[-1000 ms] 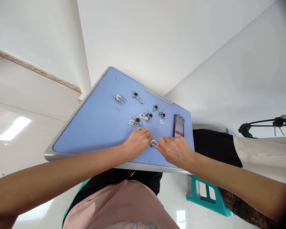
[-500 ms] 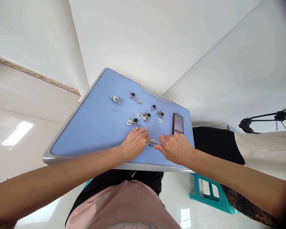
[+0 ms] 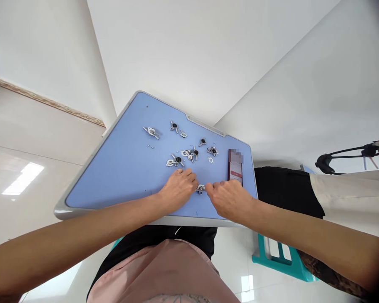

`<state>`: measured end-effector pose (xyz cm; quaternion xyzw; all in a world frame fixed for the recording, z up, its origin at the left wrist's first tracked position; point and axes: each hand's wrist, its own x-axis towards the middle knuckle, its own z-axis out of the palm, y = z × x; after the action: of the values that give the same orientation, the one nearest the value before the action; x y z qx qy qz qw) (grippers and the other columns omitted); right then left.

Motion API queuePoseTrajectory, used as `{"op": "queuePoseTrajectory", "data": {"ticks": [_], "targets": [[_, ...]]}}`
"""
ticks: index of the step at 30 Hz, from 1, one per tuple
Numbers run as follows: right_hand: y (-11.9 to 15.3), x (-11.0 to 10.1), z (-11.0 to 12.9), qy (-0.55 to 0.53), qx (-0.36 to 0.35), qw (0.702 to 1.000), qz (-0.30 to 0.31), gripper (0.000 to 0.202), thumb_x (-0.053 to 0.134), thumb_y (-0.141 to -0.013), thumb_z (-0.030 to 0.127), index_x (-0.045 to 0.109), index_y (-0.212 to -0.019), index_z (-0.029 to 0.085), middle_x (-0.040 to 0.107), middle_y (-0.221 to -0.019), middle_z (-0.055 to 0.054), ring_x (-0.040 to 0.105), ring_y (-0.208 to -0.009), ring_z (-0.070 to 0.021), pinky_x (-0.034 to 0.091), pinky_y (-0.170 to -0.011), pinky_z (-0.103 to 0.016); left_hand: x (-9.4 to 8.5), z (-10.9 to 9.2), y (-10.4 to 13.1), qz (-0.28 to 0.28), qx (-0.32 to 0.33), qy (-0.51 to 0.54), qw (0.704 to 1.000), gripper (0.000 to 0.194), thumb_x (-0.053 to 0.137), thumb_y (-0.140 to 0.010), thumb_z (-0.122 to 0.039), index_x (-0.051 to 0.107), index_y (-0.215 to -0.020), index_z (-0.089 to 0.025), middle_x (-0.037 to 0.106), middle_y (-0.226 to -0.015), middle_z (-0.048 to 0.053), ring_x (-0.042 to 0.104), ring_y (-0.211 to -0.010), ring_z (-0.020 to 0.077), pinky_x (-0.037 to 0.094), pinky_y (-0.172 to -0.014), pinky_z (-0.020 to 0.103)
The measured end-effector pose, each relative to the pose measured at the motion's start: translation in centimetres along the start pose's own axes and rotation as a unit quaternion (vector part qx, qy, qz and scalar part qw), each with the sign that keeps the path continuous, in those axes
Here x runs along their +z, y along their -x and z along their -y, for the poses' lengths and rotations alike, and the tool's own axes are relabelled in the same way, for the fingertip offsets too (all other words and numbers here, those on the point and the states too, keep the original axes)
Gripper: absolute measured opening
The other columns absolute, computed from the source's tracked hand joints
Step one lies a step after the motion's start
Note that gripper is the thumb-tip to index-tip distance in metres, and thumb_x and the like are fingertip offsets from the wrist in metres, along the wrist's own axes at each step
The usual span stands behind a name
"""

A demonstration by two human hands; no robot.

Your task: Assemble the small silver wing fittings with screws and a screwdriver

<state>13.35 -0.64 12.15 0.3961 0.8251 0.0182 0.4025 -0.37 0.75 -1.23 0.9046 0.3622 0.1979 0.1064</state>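
A small silver metal part (image 3: 201,189) lies near the front of the blue table (image 3: 120,168), between my two hands. My left hand (image 3: 180,188) is closed, its fingertips gripping the part's left side. From the right, my right hand (image 3: 225,198) is closed on the part's other side, its fingers pinched at a thin metal piece. The fingertips hide the ends of the part. Just beyond my left hand lies a metal assembly with a black round centre (image 3: 178,160). A flat oval plate (image 3: 211,160) lies farther back.
More metal assemblies lie behind, among them one at the back left (image 3: 151,132). A phone (image 3: 235,166) is at the table's right side. Beyond the right edge sits a person in black and cream clothing (image 3: 284,189), near a teal stool (image 3: 281,259).
My right hand has shifted slightly left, closer to my left hand, and its fingers have drawn together at the metal part. My left hand stays nearly in place.
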Motion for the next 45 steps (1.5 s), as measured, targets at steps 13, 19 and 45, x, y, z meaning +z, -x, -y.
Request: {"op": "queuePoseTrajectory", "data": {"ticks": [13,19,45], "targets": [[1.0,6.6,-0.8,-0.393,0.216,0.884,-0.134,0.028,0.056,-0.093,0.044,0.063,-0.108,0.021,0.064,-0.060,0.005,0.061,-0.061,-0.0151,0.037,-0.057,-0.022,-0.2,-0.5,0.6,-0.027,-0.021,0.012,0.999,0.018,0.056,-0.093,-0.017,0.068,-0.079,-0.016,0.065,-0.081,0.006,0.056,-0.084,0.0225,0.034,-0.069,0.036],[-1.9,11.9,2.9,-0.501,0.231,0.789,-0.272,0.026,0.050,-0.094,0.038,0.070,-0.100,0.022,0.067,-0.065,0.003,0.061,-0.062,-0.0139,0.040,-0.057,-0.022,-1.4,-0.9,0.9,-0.006,-0.058,0.029,0.998,0.013,0.070,-0.085,-0.025,0.068,-0.096,-0.019,0.069,-0.088,0.004,0.059,-0.089,0.0227,0.039,-0.076,0.035],[-4.1,15.0,3.4,-0.527,0.171,0.692,-0.463,0.042,0.045,-0.095,0.052,0.073,-0.085,0.022,0.072,-0.065,-0.002,0.063,-0.054,-0.0168,0.039,-0.053,-0.026,-1.1,-2.9,-1.3,-0.038,-0.141,0.062,0.987,0.005,0.069,-0.076,-0.017,0.069,-0.076,-0.021,0.069,-0.073,0.000,0.063,-0.076,0.0187,0.045,-0.068,0.028]]}}
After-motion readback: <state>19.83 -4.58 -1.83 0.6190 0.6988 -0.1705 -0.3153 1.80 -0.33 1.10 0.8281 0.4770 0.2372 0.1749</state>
